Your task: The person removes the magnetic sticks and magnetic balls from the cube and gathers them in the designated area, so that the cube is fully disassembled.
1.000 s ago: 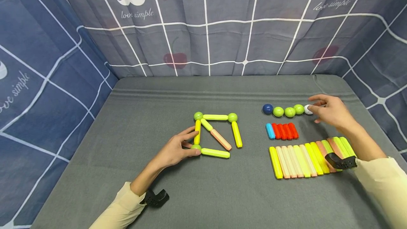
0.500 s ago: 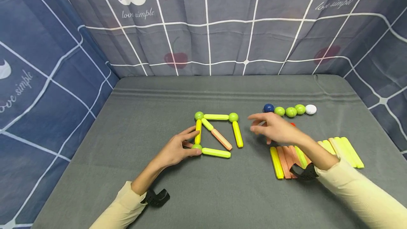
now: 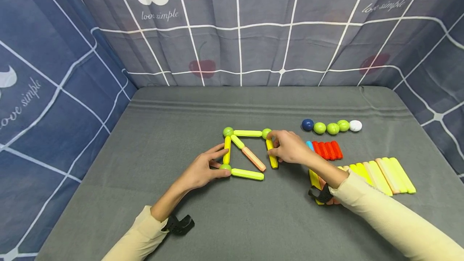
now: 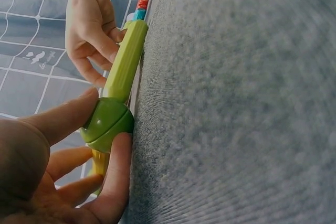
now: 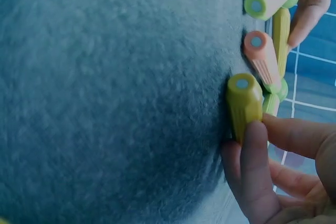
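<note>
My left hand (image 3: 203, 168) holds the green ball (image 4: 109, 124) at the near left corner of a flat figure of magnetic rods and balls. From that ball a yellow rod (image 3: 226, 150) runs away to another green ball (image 3: 228, 131), and a lime rod (image 3: 247, 174) runs right. A lime-and-orange diagonal (image 3: 253, 159) ends loose inside. My right hand (image 3: 291, 148) pinches the yellow rod (image 5: 244, 100) on the figure's right side. Its index finger lies close to the far right green ball (image 3: 266, 133); whether they touch, I cannot tell.
At the right lie a row of balls, dark blue (image 3: 307, 125), green (image 3: 333, 128) and white (image 3: 355, 125), several short red rods (image 3: 328, 150), and a row of long rods (image 3: 395, 175) partly behind my right forearm. A patterned curtain (image 3: 253, 47) stands around the table's back and sides.
My right hand has left the white ball and moved left to the figure, where it now pinches the right-hand yellow rod. The white ball stayed in its row. My left hand keeps its place.
</note>
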A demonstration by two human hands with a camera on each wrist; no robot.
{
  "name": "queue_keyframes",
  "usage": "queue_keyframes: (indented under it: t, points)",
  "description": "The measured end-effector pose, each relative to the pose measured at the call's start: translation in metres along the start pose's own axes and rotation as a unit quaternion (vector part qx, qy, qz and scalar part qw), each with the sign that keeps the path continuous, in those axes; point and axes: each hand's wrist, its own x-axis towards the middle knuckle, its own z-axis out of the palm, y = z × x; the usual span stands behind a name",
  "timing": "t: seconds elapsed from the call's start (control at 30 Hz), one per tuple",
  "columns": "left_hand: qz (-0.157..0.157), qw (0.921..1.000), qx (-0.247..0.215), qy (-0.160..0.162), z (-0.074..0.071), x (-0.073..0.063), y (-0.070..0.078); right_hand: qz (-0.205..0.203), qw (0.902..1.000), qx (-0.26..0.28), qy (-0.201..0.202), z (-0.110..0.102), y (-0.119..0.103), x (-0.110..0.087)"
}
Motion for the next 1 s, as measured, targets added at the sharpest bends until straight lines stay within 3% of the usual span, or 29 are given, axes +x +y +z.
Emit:
queue_keyframes:
  t: [0.17, 0.43, 0.73, 1.0]
  points:
    - [-0.002, 1.0000, 0.005, 0.001, 0.001, 0.000, 0.001, 0.001, 0.9999, -0.012, 0.012, 0.002, -0.002, 0.001]
    - [-0.005, 1.0000, 0.005, 0.003, 0.002, 0.001, -0.001, 0.006, 0.9999, -0.009, -0.004, 0.002, -0.005, 0.001]
    - [-0.005, 1.0000, 0.008, 0.003, 0.001, 0.001, -0.002, 0.039, 0.9951, 0.074, -0.054, 0.002, -0.002, 0.002]
    - [-0.004, 0.9999, 0.011, 0.004, 0.001, 0.001, -0.002, 0.008, 0.9906, 0.127, -0.052, -0.003, -0.001, -0.009]
